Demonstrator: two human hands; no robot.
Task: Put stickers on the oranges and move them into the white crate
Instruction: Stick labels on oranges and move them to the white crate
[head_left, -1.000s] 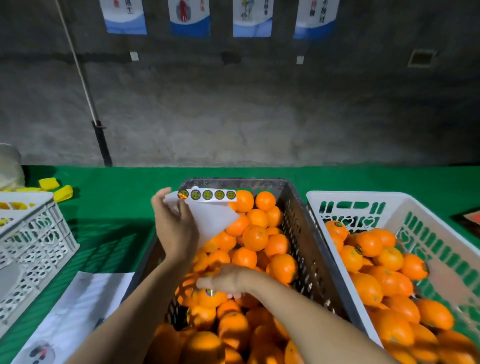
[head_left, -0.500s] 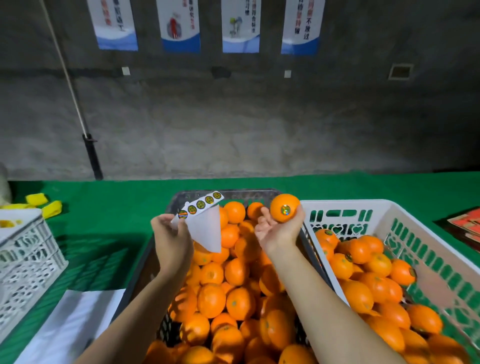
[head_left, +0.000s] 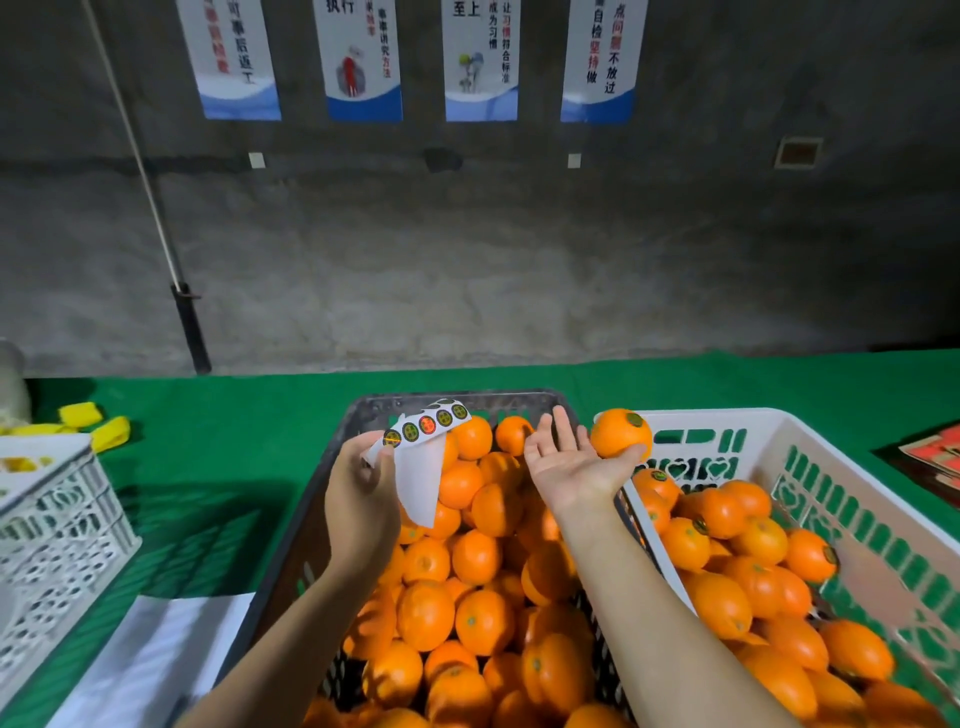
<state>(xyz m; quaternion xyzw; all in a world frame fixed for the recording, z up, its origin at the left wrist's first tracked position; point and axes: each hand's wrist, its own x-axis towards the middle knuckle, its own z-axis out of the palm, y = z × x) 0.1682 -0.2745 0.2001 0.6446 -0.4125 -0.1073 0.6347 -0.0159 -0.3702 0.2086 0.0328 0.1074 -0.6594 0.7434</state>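
My right hand is wide open with the stickered orange at my fingertips, just over the white crate rim, so I should let it roll in softly, while my left hand pinches the sticker strip.

The orange at my right hand is bright orange with a dark round sticker on top. My left hand has the white sticker strip — its dots are dark green with yellow marks, one reddish. The fruit lies in a dark grey crate and a white crate — its slots show green from the green tablecloth. Yellow pieces lie far left.
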